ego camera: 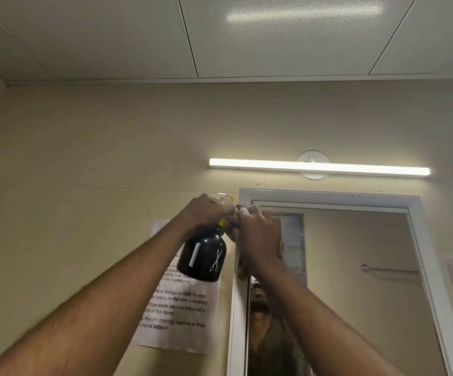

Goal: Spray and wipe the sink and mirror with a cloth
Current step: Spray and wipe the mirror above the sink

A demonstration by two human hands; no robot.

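The spray bottle [203, 256] hangs in the air at the mirror's upper left corner, its black rounded body tilted and printed with a comb and scissors. It looks like smooth rigid plastic, light unless full and probably slippery when wet, so the narrow neck and trigger head are the safest hold. There the left hand [206, 213] wraps the yellow-trimmed head, fingers curled round it. The right hand [258, 234] lies against the glass beside the nozzle, fingers bent; a dark edge below its wrist may be the cloth, but I cannot tell. The mirror [355, 280] is hard and fragile, in a white frame [328, 197]. A printed notice [176, 316] hangs left of it, a strip light [319, 167] above.
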